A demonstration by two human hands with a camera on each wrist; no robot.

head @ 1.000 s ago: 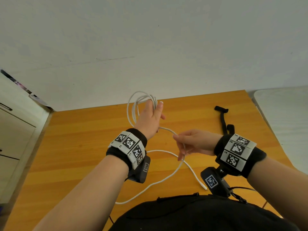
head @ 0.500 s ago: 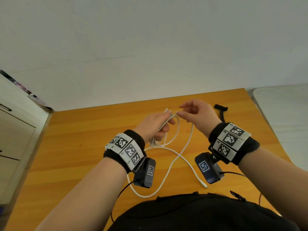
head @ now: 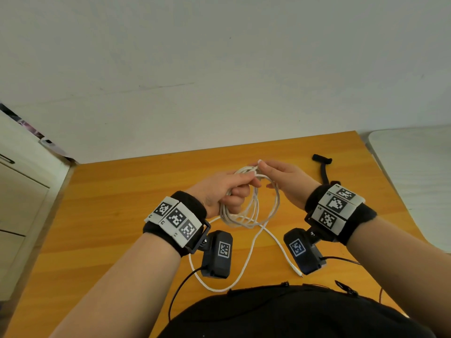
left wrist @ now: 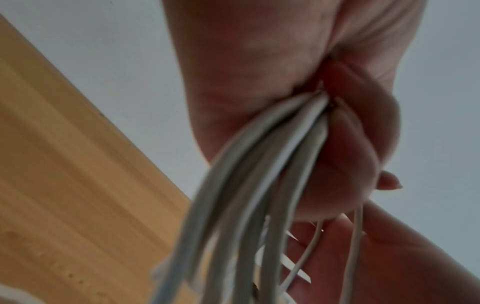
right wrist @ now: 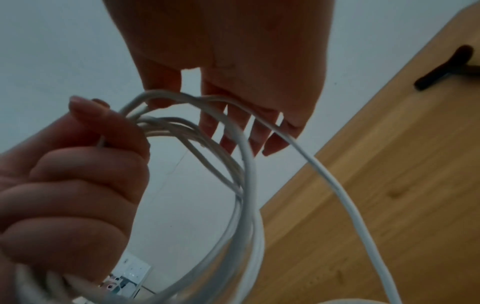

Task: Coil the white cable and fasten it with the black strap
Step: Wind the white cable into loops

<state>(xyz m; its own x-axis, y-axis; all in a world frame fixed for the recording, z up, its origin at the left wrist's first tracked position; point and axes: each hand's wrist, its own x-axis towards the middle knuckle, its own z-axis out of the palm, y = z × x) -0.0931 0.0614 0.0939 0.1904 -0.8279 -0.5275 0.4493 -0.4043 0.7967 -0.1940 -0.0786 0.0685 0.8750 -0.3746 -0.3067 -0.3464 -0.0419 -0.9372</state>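
My left hand (head: 240, 190) is a fist round a bundle of loops of the white cable (head: 253, 215), held just above the wooden table (head: 117, 215). The left wrist view shows several strands (left wrist: 259, 185) leaving that fist (left wrist: 337, 154). My right hand (head: 271, 172) has straight fingers that touch the top of the coil beside the left thumb. A strand (right wrist: 324, 174) runs across those fingers (right wrist: 233, 123). The loose tail lies on the table, its plug end (head: 299, 273) close to my body. The black strap (head: 324, 170) lies flat beyond my right wrist, also visible as the strap (right wrist: 441, 67).
A white cabinet with drawers (head: 19, 203) stands left of the table. A pale surface (head: 415, 179) adjoins the table's right edge. A plain wall rises behind the far edge. Thin black camera wires (head: 178, 291) trail near my body.
My right hand carried a strand up to my left hand and its fingers have straightened. The left hand came down and now grips one more loop. The tail on the table is shorter.
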